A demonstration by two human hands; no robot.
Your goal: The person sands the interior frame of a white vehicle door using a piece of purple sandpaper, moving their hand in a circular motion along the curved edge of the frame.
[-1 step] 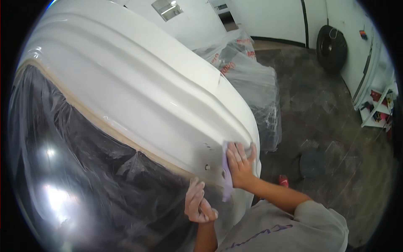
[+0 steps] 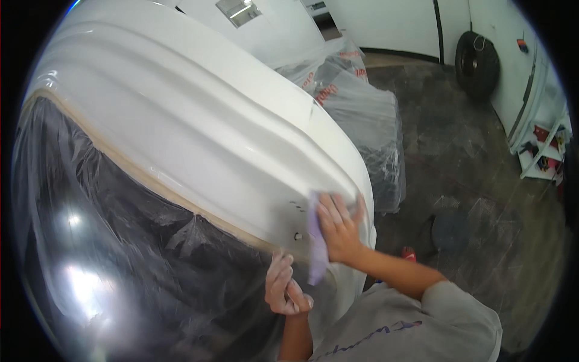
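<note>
My right hand (image 2: 341, 226) presses a purple sheet (image 2: 316, 265) against the lower right end of a white, ridged curved body panel (image 2: 181, 108), beside a small hole and dark marks. My left hand (image 2: 284, 283), dusted pale, hovers just down and left with its fingers curled; whether anything is inside them I cannot make out. Beside it runs a tan masked strip (image 2: 151, 175), bordering wrinkled clear plastic sheeting (image 2: 139, 229) over a dark area.
A plastic-wrapped bulky item (image 2: 371, 151) stands behind the panel. A tire (image 2: 485, 66) leans on the right wall near a white shelf rack (image 2: 540, 169) holding assorted items. A round dark object (image 2: 449, 229) rests on the dark floor (image 2: 446, 139).
My right hand and the purple sheet have moved a little up and to the left along the panel. My left hand is nearly in the same place.
</note>
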